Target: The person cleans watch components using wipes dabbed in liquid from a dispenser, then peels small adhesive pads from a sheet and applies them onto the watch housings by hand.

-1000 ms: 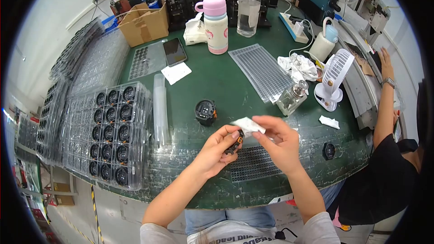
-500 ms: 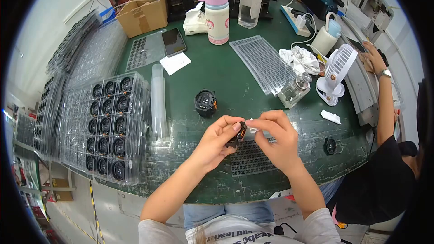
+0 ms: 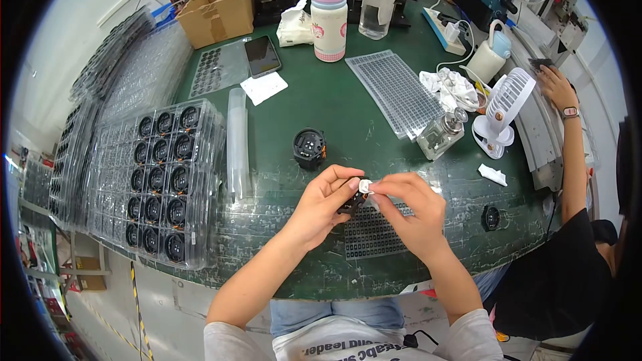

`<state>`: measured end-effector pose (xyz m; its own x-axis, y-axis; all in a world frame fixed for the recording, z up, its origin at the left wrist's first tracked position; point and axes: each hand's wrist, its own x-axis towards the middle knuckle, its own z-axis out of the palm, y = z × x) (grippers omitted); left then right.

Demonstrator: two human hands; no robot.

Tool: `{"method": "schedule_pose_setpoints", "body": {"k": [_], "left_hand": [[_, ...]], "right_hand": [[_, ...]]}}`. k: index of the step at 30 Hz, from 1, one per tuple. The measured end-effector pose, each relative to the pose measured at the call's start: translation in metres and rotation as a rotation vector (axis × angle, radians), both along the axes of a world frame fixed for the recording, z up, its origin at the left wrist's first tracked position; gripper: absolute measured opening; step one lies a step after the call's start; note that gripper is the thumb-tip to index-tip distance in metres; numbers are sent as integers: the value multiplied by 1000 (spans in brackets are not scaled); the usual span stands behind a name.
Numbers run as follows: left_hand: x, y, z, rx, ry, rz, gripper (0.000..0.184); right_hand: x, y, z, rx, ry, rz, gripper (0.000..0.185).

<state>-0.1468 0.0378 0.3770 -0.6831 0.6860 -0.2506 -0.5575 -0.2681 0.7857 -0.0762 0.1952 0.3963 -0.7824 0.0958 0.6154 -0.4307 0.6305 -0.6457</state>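
My left hand (image 3: 317,206) is closed around a small black round housing (image 3: 352,204), which looks like a watch case with an orange detail. Much of it is hidden by the fingers. Between thumb and forefinger, my right hand (image 3: 416,217) pinches a small white wipe (image 3: 366,186), laid against the housing's upper right edge. Under both hands lies a sheet with rows of small black pieces (image 3: 376,234). Just beyond the left hand, a stack of black round housings (image 3: 309,149) stands on the green table (image 3: 281,227).
Clear trays of black housings (image 3: 217,160) are piled at left. A glass dispenser bottle (image 3: 441,135), a white fan (image 3: 505,103) and crumpled tissue (image 3: 449,87) stand right. One black housing (image 3: 491,217) lies near the right edge. A co-worker's hand (image 3: 557,87) touches a grey machine.
The white wipe has moved left from beside the housing onto its edge, with my right fingers following. The view has shifted slightly. The co-worker's hand has turned a little.
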Motion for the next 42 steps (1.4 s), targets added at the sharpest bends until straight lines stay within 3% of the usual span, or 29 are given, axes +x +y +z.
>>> {"method": "schedule_pose_setpoints", "body": {"k": [12, 14, 18, 21, 30, 40, 42], "left_hand": [[-1, 1, -10, 101, -148, -22, 18], [-2, 5, -7, -39, -169, 36, 19], [-6, 0, -13, 125, -199, -55, 19], [-5, 1, -11, 141, -232, -111, 19], [-9, -2, -20, 315, -281, -219, 17], [-6, 2, -10, 4, -110, -26, 17], [-7, 0, -5, -87, -56, 17, 15]], "right_hand": [[0, -5, -10, 140, 136, 11, 25], [1, -9, -9, 180, 192, 79, 25], [2, 2, -7, 101, 91, 34, 23], [0, 5, -11, -174, -5, -43, 18], [0, 0, -9, -83, -8, -27, 16], [0, -2, -8, -14, -2, 53, 19], [4, -4, -8, 28, -15, 188, 19]]}}
